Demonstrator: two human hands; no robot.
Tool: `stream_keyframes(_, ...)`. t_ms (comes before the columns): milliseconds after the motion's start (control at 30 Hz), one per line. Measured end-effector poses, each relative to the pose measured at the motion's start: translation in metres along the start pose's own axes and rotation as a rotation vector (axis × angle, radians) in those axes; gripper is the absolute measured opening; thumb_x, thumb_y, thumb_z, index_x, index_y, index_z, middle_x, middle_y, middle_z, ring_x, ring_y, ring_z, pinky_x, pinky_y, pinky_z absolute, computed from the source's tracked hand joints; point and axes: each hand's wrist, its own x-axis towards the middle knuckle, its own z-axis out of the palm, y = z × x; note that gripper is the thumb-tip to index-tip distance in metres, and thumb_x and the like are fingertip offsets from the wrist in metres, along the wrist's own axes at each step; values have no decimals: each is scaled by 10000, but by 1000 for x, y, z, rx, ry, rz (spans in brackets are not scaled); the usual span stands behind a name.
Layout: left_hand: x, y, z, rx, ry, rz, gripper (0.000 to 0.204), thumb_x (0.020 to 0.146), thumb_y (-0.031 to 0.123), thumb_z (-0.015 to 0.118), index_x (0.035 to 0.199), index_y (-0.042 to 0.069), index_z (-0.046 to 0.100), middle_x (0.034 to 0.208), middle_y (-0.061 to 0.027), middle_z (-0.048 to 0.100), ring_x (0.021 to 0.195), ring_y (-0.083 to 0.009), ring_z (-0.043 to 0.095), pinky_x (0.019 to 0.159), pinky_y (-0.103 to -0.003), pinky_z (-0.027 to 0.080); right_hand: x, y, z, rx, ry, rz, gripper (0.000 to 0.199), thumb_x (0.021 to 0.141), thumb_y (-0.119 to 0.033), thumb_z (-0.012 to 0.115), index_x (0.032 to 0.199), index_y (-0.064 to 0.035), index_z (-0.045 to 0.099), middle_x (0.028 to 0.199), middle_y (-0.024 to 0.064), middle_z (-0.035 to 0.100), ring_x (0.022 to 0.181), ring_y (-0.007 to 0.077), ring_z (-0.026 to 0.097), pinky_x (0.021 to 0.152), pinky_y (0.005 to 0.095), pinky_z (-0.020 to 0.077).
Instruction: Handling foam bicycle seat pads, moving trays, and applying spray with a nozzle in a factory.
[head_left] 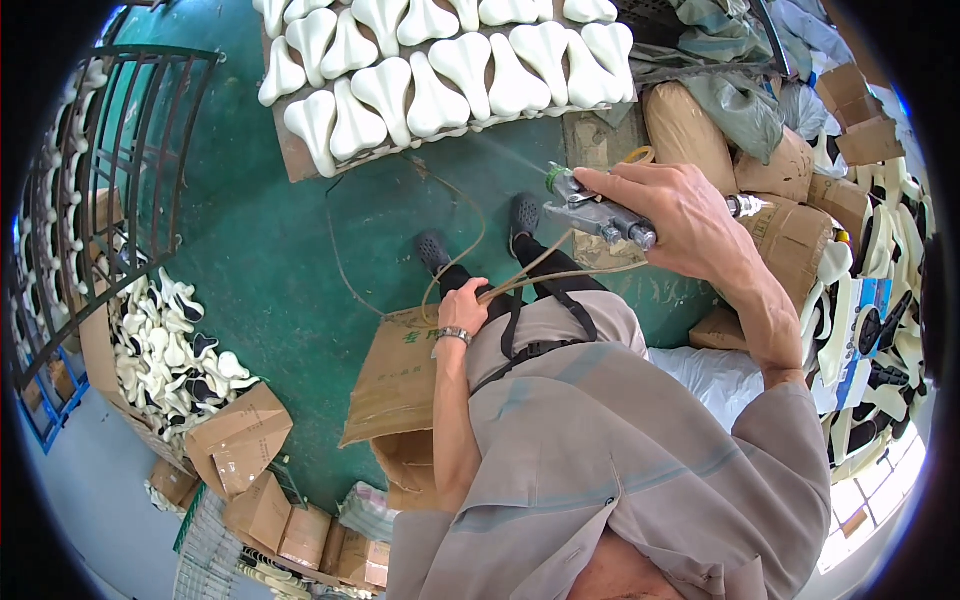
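My right hand (pixel 685 215) is wrapped round a metal spray gun (pixel 603 216) with a green nozzle ring. A fine mist leaves the nozzle toward a table (pixel 296 160) bearing rows of white, saddle-shaped pieces (pixel 437 98), which look like bicycle seats. Thin tan hoses (pixel 560 272) trail from the gun, and my left hand (pixel 463 308) is closed on them at waist height. On the left wrist is a metal-banded watch (pixel 454 333). Neither hand touches the white pieces.
An opened cardboard box (pixel 395 375) stands beside my left arm. Hose loops hang over the green floor (pixel 290 270) by my shoes. A dark metal rack (pixel 130 150) and a heap of white seats (pixel 165 345) lie left. Brown sacks (pixel 690 130) and cartons (pixel 785 235) fill the right.
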Motion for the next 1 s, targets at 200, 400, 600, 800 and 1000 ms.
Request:
stream_keyframes(200,7,7,-5,76,-19,1,330,881,210,757,1210,197,731,863,-177,746,857,-382,723,741,-488,557,-11,22,-5,47,317,105,749,688,114,665,1411,-76,621,1096,186,720,964,405,694,834,448,544)
stream_keyframes(400,12,10,-14,97,-44,32,318,881,243,762,1195,197,737,863,-181,745,851,-395,718,748,-486,563,-35,26,2,-31,86,96,661,719,40,677,1372,-51,628,1000,147,717,917,371,690,778,454,542)
stream_keyframes(600,19,3,-24,149,-72,79,329,876,234,759,1203,210,736,856,-172,745,856,-392,720,742,-490,556,-26,18,7,75,340,162,791,650,111,646,1416,-84,608,1040,171,702,938,407,674,809,466,536)
stream_keyframes(800,23,-6,-42,169,-133,47,368,865,184,704,1227,241,726,986,-227,746,963,-431,710,841,-521,571,-35,5,10,43,265,130,728,662,42,675,1382,-45,620,1007,152,698,920,385,673,776,470,527)
stream_keyframes(1000,24,-8,-53,148,-136,75,361,859,175,707,1213,237,734,961,-225,747,940,-430,716,833,-521,577,-43,-8,4,55,281,193,698,681,24,691,1373,-48,632,1027,162,705,916,401,673,787,466,535)
